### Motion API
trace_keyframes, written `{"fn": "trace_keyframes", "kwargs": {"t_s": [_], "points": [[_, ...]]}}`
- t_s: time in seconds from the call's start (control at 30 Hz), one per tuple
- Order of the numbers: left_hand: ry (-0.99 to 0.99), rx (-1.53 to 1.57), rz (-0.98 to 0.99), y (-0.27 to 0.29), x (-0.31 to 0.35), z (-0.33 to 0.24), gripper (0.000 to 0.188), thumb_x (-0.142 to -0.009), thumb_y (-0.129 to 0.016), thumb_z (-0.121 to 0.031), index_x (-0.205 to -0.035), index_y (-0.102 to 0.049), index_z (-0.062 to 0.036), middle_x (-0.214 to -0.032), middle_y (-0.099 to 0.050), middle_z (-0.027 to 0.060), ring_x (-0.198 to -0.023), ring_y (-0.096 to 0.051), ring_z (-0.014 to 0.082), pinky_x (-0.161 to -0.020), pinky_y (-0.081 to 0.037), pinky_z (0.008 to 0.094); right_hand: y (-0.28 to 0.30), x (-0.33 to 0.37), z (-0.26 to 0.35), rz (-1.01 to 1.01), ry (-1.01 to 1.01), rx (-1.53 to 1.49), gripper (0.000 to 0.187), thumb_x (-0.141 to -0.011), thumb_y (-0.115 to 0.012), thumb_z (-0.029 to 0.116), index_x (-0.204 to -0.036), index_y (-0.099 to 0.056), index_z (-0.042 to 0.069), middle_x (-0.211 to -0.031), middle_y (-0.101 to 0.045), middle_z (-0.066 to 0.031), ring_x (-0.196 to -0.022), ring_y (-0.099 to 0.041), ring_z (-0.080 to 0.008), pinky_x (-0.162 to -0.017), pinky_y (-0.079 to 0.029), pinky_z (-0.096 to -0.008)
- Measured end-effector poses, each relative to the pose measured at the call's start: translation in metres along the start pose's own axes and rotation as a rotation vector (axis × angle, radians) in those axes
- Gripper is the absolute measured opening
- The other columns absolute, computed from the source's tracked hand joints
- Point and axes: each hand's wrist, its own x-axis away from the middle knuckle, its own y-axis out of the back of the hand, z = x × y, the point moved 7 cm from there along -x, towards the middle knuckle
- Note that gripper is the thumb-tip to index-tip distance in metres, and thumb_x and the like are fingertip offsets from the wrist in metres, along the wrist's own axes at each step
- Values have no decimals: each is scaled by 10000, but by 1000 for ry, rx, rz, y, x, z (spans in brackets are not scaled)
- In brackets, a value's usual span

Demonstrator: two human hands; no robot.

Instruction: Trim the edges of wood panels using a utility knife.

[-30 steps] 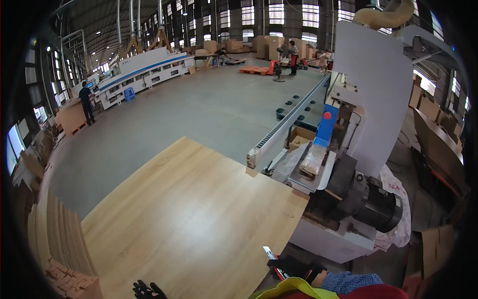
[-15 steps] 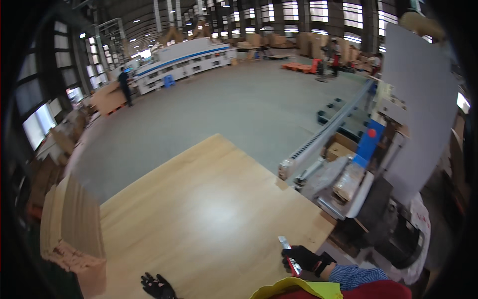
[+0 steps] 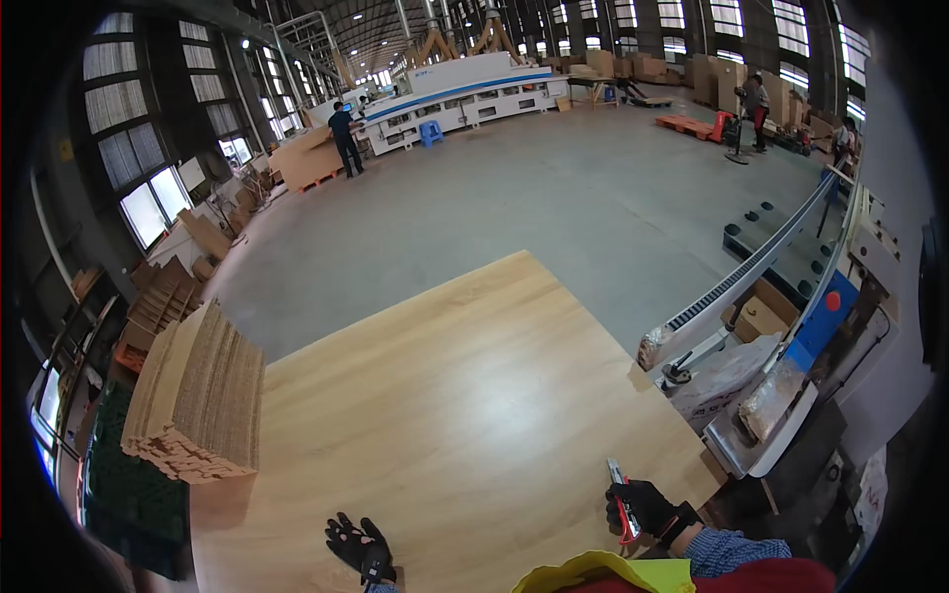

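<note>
In front of me lies a large board (image 3: pixel 445 395) with a light wood-grain face. My right hand (image 3: pixel 652 509), in a black glove, is closed around a red and silver utility knife (image 3: pixel 625 504). The knife points away from me, over the board's right part. Near the board's front edge, my left hand (image 3: pixel 361 547) is spread open in a black glove, palm partly showing, holding nothing. Whether it touches the board I cannot tell. A stack of particle-board strips (image 3: pixel 203 400) rests along the board's left side.
To the right stands a machine with a long rail (image 3: pixel 751 272), a blue panel (image 3: pixel 825 311) and a red button (image 3: pixel 833 300). Grey floor (image 3: pixel 474 198) stretches beyond the board. A person (image 3: pixel 345 138) stands at a long white machine (image 3: pixel 465 99); others are at the far right.
My view has swung left, so the board and machines appear farther right. More of my left hand shows, its fingers spread. The knife stays in my right hand.
</note>
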Motion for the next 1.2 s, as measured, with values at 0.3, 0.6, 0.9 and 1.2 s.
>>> {"fn": "trace_keyframes", "kwargs": {"t_s": [0.3,0.6,0.9,1.2], "points": [[-8,12,-10,10,-3,-4,539,-961,-450,-372,-1385,-484,-43,-1427,-461,214,-1329,-410,368,-1114,-274,499,-8,6,4,-7,44,21,211,-925,-622,238,-967,-568,38,-721,-607,-74,-587,-616,-201,-546,-545,-382],[-15,5,-25,10,-2,-3,538,-962,-459,-368,-1390,-475,-42,-1417,-471,218,-1327,-413,375,-1111,-279,511,-13,13,6,-57,80,46,207,-923,-620,241,-963,-553,50,-706,-592,-72,-567,-607,-205,-535,-541,-391],[-26,17,-49,13,1,-8,542,-963,-452,-383,-1388,-480,-48,-1420,-471,213,-1327,-415,373,-1111,-271,512,-17,26,11,-98,124,74,213,-929,-612,255,-960,-555,52,-711,-592,-80,-570,-596,-216,-548,-535,-387],[-58,-73,76,16,-2,-5,618,-999,-327,-495,-1446,-421,-78,-1471,-409,217,-1352,-400,376,-1107,-294,536,-10,12,4,-63,128,54,240,-917,-648,276,-969,-562,59,-752,-636,-93,-599,-635,-217,-554,-554,-380]]}}
